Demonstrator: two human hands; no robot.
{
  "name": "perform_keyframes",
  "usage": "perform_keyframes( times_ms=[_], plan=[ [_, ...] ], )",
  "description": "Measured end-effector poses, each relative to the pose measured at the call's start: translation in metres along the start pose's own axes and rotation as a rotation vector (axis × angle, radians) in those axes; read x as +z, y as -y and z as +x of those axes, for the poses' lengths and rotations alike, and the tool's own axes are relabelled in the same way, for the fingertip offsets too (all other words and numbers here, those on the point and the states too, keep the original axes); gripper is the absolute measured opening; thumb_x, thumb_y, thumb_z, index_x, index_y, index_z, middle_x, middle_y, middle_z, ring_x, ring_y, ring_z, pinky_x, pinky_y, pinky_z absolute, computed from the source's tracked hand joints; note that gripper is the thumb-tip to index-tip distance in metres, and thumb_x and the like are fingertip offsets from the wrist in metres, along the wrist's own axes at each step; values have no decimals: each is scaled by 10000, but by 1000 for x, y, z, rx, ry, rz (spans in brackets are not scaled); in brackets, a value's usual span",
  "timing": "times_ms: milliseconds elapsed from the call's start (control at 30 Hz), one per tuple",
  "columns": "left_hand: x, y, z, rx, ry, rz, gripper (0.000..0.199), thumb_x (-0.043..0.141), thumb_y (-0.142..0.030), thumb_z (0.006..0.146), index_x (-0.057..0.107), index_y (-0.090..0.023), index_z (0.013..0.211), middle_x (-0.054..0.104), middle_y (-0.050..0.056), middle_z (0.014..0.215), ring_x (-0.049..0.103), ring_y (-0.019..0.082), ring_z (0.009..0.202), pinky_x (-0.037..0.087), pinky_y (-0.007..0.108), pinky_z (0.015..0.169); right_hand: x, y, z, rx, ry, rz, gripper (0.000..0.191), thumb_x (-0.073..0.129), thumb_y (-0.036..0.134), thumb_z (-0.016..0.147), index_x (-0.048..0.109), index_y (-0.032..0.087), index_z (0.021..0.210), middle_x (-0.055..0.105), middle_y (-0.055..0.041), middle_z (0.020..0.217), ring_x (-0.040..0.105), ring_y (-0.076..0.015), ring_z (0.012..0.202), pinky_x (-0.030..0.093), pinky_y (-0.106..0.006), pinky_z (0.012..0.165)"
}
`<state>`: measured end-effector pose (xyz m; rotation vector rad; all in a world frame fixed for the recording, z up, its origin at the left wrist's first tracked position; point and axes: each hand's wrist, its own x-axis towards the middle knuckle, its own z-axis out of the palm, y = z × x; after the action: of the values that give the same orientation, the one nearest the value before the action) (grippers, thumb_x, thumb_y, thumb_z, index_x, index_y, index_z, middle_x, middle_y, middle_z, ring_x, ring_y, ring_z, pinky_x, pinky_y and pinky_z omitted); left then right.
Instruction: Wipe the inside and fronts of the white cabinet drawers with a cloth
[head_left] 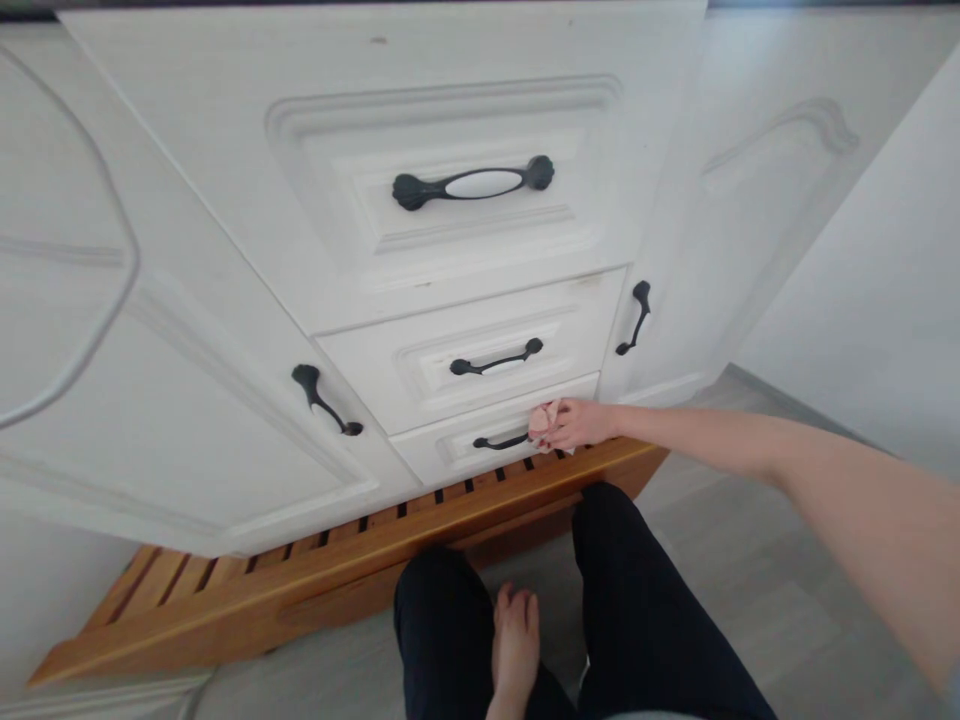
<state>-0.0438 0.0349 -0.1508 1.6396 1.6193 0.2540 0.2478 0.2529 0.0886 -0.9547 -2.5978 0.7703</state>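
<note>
My right hand [586,422] is closed around a crumpled pink and white cloth [546,420]. It presses the cloth against the right end of the black handle [501,441] on the bottom drawer [442,462]. Part of that handle is hidden behind the cloth. My left hand [515,635] rests at the inner side of my left leg, its fingers loosely extended and nothing in them. Above the cloth is the middle drawer [375,385] with its own black handle [496,360]. The drawers are closed.
Higher up is a large top drawer [322,280] with a black and white handle [472,184]. Cabinet doors flank the drawers, with a left door handle [326,400] and a right one [636,318]. A slatted wooden platform [337,555] runs along the cabinet's base, before my knees. A pale cable [133,250] hangs left.
</note>
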Motion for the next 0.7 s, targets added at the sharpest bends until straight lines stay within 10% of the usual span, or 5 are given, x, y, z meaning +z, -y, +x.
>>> perform_keyframes(
  times_ms=[433,700],
  plan=[
    [-2,-5,2,24,144,135,425,359,-362,956,676,-191,1182,573,108,1428,495,202,1371,324,300,1177,-30,-16,-71,-58,-293,-722,245,541,221,1008,728,350,1098,713,44,1269,502,-192,1319,309,-412,1052],
    [-1,-14,3,25,193,172,400,348,-341,952,681,-192,1116,640,109,1298,559,206,1264,361,306,1128,45,-35,-76,259,-371,-358,241,542,219,1001,740,337,1072,705,10,1283,454,-248,1328,253,-490,1055]
  ],
)
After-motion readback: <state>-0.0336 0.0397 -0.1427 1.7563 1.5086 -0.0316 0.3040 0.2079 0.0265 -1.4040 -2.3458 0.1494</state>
